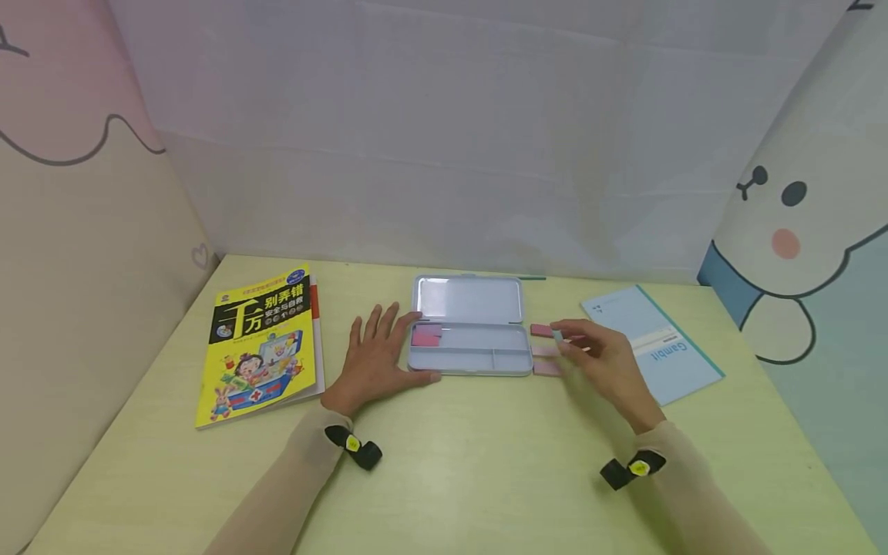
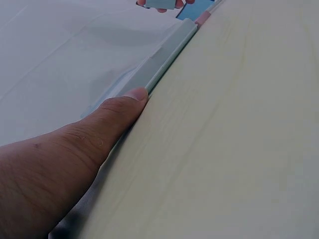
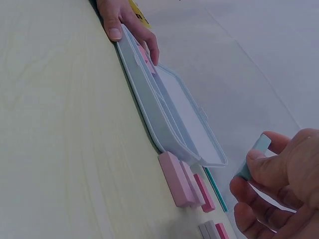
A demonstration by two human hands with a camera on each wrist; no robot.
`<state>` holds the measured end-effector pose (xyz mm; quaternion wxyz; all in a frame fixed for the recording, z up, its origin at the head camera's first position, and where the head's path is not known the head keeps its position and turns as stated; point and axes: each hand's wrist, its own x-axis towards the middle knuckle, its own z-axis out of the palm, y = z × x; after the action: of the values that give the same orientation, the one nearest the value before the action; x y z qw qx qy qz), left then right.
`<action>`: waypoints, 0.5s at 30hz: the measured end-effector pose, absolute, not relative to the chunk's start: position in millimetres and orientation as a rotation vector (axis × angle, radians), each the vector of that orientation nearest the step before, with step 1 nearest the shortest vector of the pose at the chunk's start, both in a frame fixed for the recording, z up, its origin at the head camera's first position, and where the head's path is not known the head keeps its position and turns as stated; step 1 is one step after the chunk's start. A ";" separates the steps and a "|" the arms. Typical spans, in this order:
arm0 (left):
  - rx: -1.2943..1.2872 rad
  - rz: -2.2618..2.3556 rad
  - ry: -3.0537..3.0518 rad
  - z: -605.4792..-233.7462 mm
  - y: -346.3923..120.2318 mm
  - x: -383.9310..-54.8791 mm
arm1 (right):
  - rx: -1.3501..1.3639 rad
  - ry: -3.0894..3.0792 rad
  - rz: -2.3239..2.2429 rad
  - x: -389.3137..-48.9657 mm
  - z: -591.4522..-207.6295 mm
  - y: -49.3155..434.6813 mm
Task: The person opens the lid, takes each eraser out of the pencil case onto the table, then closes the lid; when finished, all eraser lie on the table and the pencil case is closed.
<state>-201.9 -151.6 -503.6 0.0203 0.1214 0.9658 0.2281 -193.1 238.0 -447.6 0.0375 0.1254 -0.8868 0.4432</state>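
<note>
A light blue pencil case (image 1: 454, 361) lies on the table with its lid (image 1: 472, 299) raised back. Inside its upper left compartment are pink and lilac blocks (image 1: 425, 340). My left hand (image 1: 378, 361) has its fingers spread at the case's left end, thumb on the front edge and index finger by the back corner. Just past the right end, my right hand (image 1: 605, 364) pinches a small teal block (image 3: 256, 153) between thumb and fingers, raised over the table. Below it, several pink blocks (image 3: 175, 180) stand in a row beside the case; my fingers partly cover them in the head view.
A yellow book (image 1: 260, 351) lies left of my left hand. On the right, a pale blue Gambit notebook (image 1: 669, 370) sits partly behind my right hand. A thin green strip (image 1: 533, 278) lies at the table's back edge, near the white curtain (image 1: 444, 154).
</note>
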 end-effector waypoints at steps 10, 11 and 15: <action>0.375 0.694 2.992 -502.5 -150.9 -201.7 | 0.356 -2.795 1.134 -178.2 -443.5 269.4; 0.374 0.691 2.992 -502.3 -150.8 -201.6 | 0.350 -2.801 1.098 -176.9 -443.5 271.5; 0.367 0.693 2.990 -501.9 -151.0 -201.0 | 0.395 -2.797 0.981 -173.1 -446.3 277.5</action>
<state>-201.0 -151.0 -501.9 0.0253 0.1188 0.9670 0.2241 -173.1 277.5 -446.3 0.0754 0.1318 -0.9327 0.3271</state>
